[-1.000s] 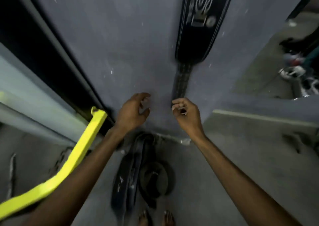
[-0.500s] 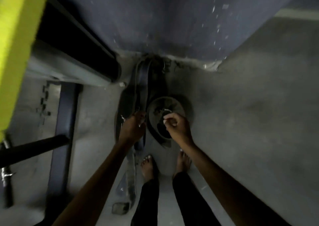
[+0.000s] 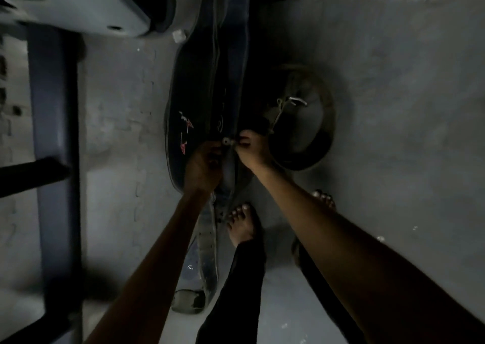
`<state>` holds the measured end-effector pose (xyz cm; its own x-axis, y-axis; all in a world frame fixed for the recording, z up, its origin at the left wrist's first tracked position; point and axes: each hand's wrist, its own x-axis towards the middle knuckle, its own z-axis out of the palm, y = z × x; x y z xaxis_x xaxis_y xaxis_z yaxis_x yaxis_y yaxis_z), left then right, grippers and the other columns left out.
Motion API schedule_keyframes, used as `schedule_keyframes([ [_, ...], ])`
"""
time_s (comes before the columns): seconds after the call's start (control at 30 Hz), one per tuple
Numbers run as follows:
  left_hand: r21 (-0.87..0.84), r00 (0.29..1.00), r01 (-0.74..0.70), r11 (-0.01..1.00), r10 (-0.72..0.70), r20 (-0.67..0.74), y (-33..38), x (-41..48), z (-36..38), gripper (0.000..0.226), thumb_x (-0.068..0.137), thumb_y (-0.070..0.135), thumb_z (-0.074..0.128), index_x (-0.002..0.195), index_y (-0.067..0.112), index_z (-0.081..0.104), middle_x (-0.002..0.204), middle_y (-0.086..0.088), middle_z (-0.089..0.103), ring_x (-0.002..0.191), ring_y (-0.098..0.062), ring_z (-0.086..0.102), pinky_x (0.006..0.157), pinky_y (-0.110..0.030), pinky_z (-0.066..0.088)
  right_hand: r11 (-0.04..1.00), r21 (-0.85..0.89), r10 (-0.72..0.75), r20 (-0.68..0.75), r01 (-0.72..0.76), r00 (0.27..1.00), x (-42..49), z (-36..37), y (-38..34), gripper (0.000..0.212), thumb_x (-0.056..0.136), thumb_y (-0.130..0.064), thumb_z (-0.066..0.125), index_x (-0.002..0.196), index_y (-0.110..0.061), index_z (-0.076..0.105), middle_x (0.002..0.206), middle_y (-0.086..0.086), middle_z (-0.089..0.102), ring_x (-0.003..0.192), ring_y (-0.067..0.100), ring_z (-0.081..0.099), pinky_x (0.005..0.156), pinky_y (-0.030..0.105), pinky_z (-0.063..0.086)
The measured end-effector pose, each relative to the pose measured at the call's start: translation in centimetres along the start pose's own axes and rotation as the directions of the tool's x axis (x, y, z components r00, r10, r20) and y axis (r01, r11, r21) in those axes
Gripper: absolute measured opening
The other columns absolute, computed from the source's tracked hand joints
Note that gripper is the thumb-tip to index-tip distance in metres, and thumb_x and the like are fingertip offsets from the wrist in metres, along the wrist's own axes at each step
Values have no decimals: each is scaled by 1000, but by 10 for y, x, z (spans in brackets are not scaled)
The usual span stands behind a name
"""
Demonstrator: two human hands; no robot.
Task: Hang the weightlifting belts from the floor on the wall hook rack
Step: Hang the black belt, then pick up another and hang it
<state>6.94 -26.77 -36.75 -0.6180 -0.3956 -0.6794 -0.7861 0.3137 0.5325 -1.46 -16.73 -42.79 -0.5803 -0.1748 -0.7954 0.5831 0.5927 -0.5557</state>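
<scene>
Both hands are down on the long dark leather weightlifting belt (image 3: 199, 94), which lies on the grey concrete floor (image 3: 393, 107) just before the bare feet (image 3: 242, 223). I see the left hand (image 3: 203, 167) curled around its edge, and the right hand (image 3: 253, 149) pinching it beside a small metal stud (image 3: 226, 141).

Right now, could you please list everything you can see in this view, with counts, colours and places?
long belts: at least two, dark, one with red marks, overlapping lengthwise on the floor, centre
coiled belt: one, dark, metal buckle, floor right of them
machine frame: one, dark blue, left
pad: one, grey, upper left
floor: grey concrete
feet: two, bare, bottom centre
left hand: grips a long belt
right hand: pinches a long belt at a metal stud
</scene>
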Motion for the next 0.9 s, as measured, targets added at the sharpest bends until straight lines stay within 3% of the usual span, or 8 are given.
schedule_keyframes([
  [0.07, -40, 999, -28, 999, 27, -32, 0, -9, 2, 41, 89, -13, 55, 127, 2, 58, 113, -2, 59, 102, -14, 58, 80, -17, 49, 1000, -20, 4, -14, -4, 1000, 5, 10, -8, 10, 88, -12, 74, 94, -6, 68, 97, 18, 72, 92, 29, 68, 78, 36, 54],
  [0.13, -59, 998, -45, 997, 42, -45, 0, -19, 0, 39, 90, -9, 58, 128, 2, 58, 114, 0, 59, 100, -13, 58, 75, -8, 47, 998, -60, -18, -50, 15, 999, -1, 12, -19, 3, 89, -10, 71, 91, -8, 69, 97, 16, 72, 94, 30, 68, 77, 36, 53],
  [0.3, -18, 989, -96, 995, 94, -113, 16, -39, -28, 40, 87, 6, 66, 126, 13, 60, 122, -1, 65, 105, -15, 66, 80, -18, 54, 1000, -2, -32, -127, 32, 991, -58, -16, -25, 14, 90, -3, 65, 103, -2, 68, 104, 18, 74, 99, 34, 69, 87, 49, 58],
  [0.4, -47, 982, -130, 990, 122, -141, 45, -56, -51, 44, 81, 35, 74, 119, 24, 54, 119, -1, 64, 103, -15, 66, 82, -38, 60, 989, 97, -103, -87, 111, 991, -108, -54, -36, 25, 95, 5, 60, 119, 2, 65, 111, 12, 70, 104, 25, 65, 88, 29, 56],
  [0.5, -107, 978, -178, 978, 164, -131, 92, -86, -67, 62, 77, 63, 72, 124, 29, 50, 116, 7, 66, 102, -6, 68, 79, -31, 59, 972, 140, -175, -120, 191, 977, -153, -94, -52, 29, 96, 8, 57, 125, 4, 63, 109, 9, 68, 101, 19, 63, 78, 9, 49],
  [0.67, -228, 964, -266, 937, 257, -65, 182, -135, -90, 33, 89, 38, 72, 108, 14, 62, 98, 1, 72, 85, -12, 72, 69, -27, 59, 939, 220, -233, -154, 263, 960, -220, -149, -105, 35, 98, 2, 59, 133, -1, 62, 122, 11, 70, 109, 18, 64, 92, 20, 52],
  [0.83, -441, 942, -335, 832, 303, -143, 253, -191, -109, 18, 86, 29, 77, 98, 18, 70, 92, -3, 76, 81, -13, 73, 68, -31, 58, 894, 292, -280, -229, 340, 932, -288, -200, -158, 35, 97, 1, 60, 131, -3, 65, 124, 15, 73, 113, 24, 69, 105, 37, 53],
  [0.9, -462, 928, -372, 805, 333, -167, 278, -220, -118, 21, 84, 33, 78, 95, 16, 71, 91, -6, 77, 78, -17, 71, 66, -31, 55, 861, 329, -324, -231, 387, 917, -323, -221, -176, 33, 97, 4, 58, 129, 0, 65, 123, 17, 73, 106, 20, 68, 96, 28, 54],
])
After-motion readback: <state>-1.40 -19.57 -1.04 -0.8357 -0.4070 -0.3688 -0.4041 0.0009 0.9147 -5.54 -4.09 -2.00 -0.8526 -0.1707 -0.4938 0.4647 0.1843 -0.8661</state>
